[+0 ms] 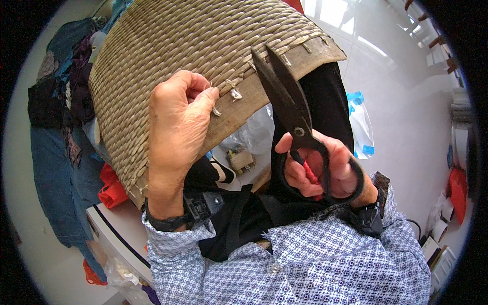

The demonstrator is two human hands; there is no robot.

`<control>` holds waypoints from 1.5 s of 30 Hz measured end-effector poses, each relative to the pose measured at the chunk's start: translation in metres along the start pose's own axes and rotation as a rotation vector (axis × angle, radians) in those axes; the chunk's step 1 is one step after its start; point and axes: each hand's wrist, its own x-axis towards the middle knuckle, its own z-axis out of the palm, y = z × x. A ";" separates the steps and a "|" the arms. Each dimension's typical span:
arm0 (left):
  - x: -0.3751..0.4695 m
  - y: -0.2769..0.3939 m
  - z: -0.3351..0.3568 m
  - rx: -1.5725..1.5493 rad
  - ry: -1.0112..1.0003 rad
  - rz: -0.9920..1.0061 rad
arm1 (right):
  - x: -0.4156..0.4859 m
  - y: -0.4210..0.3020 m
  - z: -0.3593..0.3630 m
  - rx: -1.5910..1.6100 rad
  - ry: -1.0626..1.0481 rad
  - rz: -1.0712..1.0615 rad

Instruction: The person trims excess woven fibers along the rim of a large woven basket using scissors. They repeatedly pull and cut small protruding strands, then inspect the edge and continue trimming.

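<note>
A curved panel of woven straw or rush, edged with a wooden strip, leans across my lap. Short knotted cord ends stick out along the seam between weave and wood. My left hand pinches a thin cord at this seam with thumb and forefinger; the fingers hide most of it. In my right hand is a pair of large dark iron scissors. Red wrapping shows on one handle. The blades are slightly apart, their tips over the seam near the panel's right end.
Blue and dark clothes hang at the left, above a white cabinet and near a red plastic bag. Clear plastic and a spool of twine lie below the panel. A white-and-blue bag rests on the tiled floor.
</note>
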 end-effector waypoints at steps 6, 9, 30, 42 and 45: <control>0.008 -0.001 -0.001 0.290 -0.023 0.115 | 0.005 0.015 -0.006 0.228 -0.091 -0.021; 0.010 -0.002 0.000 0.284 -0.019 0.169 | 0.004 0.017 -0.008 0.244 -0.107 -0.010; 0.005 -0.002 0.002 0.303 0.008 0.219 | 0.003 0.020 -0.008 0.308 -0.097 -0.008; 0.006 0.006 -0.003 0.309 -0.084 0.188 | 0.002 0.019 -0.008 0.287 -0.038 0.071; 0.010 0.006 -0.001 0.385 -0.063 0.255 | 0.003 0.022 -0.009 0.328 -0.069 0.037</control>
